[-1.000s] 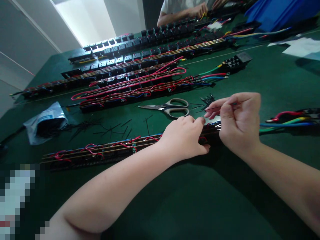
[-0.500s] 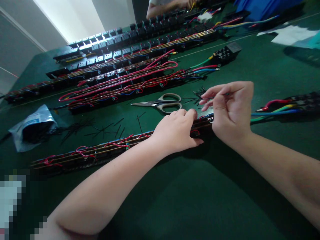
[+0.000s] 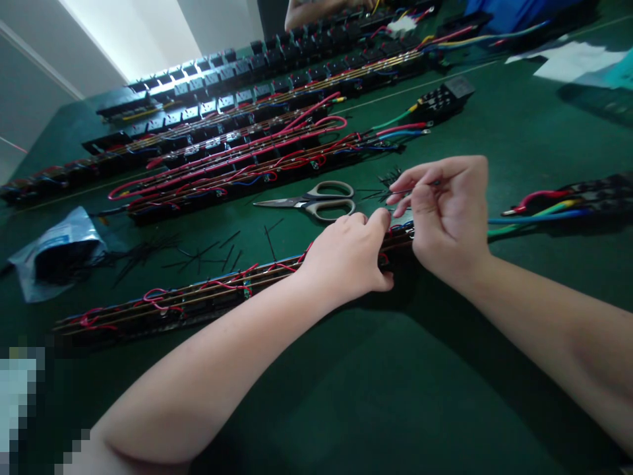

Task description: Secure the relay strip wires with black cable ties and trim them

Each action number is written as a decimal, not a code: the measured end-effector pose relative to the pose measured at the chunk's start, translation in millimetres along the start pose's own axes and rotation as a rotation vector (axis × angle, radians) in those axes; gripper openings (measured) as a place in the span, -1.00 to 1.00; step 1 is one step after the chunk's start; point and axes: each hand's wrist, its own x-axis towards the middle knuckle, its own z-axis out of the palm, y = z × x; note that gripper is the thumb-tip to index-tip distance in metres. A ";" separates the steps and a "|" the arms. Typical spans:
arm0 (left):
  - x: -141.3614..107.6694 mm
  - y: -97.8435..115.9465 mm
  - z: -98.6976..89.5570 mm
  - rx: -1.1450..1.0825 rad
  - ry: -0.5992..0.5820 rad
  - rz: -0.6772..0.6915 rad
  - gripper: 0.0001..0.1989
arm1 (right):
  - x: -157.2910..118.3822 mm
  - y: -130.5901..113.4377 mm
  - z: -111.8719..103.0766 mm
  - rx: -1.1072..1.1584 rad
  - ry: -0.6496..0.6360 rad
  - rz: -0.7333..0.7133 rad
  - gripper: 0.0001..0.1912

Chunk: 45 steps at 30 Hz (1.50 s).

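A long black power strip (image 3: 217, 290), with red wires and brass-coloured rails along its open top, lies across the near part of the table. My left hand (image 3: 346, 257) is wrapped over it, thumb on the near side and fingers on the far side. Just right of it, above the strip's right part, my right hand (image 3: 445, 211) is closed in a pinch on a thin black cable tie, mostly hidden by the fingers. Beyond the left hand lie scissors (image 3: 311, 202) with grey handles. A small heap of black tie pieces (image 3: 388, 179) sits beside the right fingertips.
Several similar wired strips (image 3: 237, 171) lie in rows farther back. On the left, a plastic bag (image 3: 59, 254) spills black cable ties (image 3: 208, 257). Coloured leads (image 3: 544, 221) run to a black block at right. Another person's arm (image 3: 316, 12) is at the far edge.
The whole view has shifted slightly, so everything appears a little farther left. Both hands keep nearly the same pose at the strip.
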 end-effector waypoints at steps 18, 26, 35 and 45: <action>17.7 21.3 -17.0 0.164 -0.148 -0.039 -0.09 | 2.3 7.8 -0.6 -0.039 0.057 -0.077 -0.99; 13.7 16.9 -12.0 0.133 -0.120 -0.020 -0.08 | 3.9 6.9 -1.8 0.021 0.055 -0.061 -0.97; 6.5 6.4 -12.8 -0.050 -0.070 -0.019 -0.25 | 4.0 7.6 -3.6 0.010 0.037 -0.046 -0.96; 6.5 4.3 -11.3 -0.117 -0.060 -0.038 -0.31 | 5.9 7.0 -3.4 0.016 0.029 -0.073 -0.93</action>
